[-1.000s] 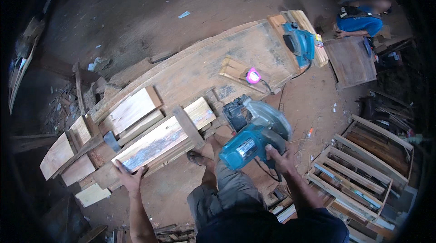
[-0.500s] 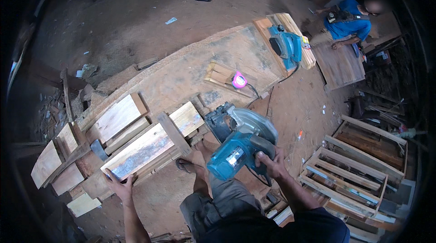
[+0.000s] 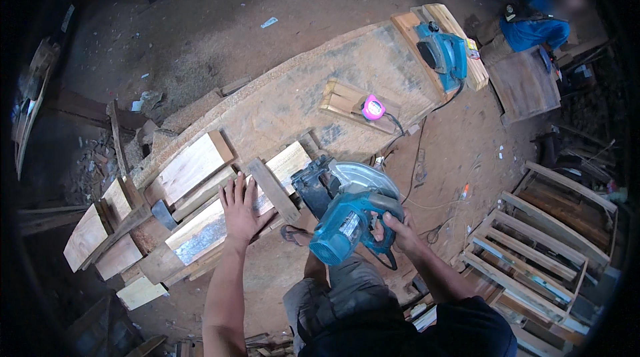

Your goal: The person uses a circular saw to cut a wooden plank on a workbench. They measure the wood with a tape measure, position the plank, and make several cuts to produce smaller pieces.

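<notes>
My right hand (image 3: 402, 232) is closed round the rear handle of a teal circular saw (image 3: 339, 229). The saw, with its grey blade guard, is at the right end of a pale wooden board (image 3: 195, 242), whose surface has a dark-stained patch. Whether the blade touches the wood cannot be seen. My left hand (image 3: 239, 216) lies flat on this board with its fingers spread. Just right of those fingers, a short brown wood strip (image 3: 275, 192) crosses the board.
On the worktop (image 3: 280, 100) sit a pink tape measure (image 3: 373, 109) and a teal electric planer (image 3: 441, 56). Cut boards (image 3: 190, 169) lie at left, wooden frames (image 3: 527, 250) at right. A person in blue (image 3: 533, 29) sits far right; a cable (image 3: 417, 150) crosses the floor.
My left hand has left the board's lower left end and moved right and up onto its top. The whole view has shifted slightly; the saw stays at the board's right end.
</notes>
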{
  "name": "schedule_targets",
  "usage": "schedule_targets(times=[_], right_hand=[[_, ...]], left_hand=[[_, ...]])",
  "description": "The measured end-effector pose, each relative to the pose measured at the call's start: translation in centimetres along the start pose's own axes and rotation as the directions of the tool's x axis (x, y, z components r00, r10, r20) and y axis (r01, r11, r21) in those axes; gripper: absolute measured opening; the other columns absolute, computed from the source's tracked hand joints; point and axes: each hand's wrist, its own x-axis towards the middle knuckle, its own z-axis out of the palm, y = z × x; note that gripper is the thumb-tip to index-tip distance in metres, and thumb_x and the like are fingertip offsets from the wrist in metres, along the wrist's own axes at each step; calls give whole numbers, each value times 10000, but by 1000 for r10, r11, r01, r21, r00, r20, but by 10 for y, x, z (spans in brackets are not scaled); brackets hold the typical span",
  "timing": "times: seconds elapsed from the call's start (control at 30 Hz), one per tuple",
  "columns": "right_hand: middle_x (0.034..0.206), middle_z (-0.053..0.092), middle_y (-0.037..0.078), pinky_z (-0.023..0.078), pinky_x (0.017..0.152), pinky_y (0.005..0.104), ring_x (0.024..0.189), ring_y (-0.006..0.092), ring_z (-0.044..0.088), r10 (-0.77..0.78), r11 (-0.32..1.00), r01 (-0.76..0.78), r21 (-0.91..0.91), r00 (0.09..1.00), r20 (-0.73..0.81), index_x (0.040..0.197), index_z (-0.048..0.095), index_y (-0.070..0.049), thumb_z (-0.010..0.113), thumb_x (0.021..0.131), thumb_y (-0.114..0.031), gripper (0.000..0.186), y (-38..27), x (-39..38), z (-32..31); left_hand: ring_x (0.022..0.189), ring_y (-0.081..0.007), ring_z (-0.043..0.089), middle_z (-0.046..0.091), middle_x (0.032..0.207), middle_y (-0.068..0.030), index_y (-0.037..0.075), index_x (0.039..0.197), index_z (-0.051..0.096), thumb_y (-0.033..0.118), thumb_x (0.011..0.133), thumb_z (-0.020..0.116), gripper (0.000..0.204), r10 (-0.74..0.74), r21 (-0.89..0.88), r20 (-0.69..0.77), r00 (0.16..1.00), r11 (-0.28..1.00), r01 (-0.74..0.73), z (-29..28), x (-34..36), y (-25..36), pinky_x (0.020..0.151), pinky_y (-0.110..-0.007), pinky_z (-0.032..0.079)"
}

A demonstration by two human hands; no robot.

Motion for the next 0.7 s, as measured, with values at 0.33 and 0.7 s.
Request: schedule_targets(times=[0.33, 0.7], right_hand=[[700, 643, 69, 485, 641, 297, 639, 148, 618, 63, 993, -66, 96, 997, 37, 1136, 629, 22, 658, 983, -288, 347, 14, 8, -1], [686, 619, 41, 454, 635, 288, 616, 117, 590, 61, 997, -65, 40, 994, 85, 1149, 632, 53, 668, 985, -270, 364, 7, 13, 3]], left_hand=[[1379, -398, 408, 450, 1529, -169, 76, 1445, 537, 588, 657, 798, 976, 42, -66, -141, 989, 996, -52, -1, 12, -7, 1162, -578, 266], [1367, -407, 397, 454, 1515, -166, 103, 1491, 488, 511, 593, 830, 1043, 26, -88, -108, 994, 995, -36, 1, 15, -2, 1184, -577, 251]])
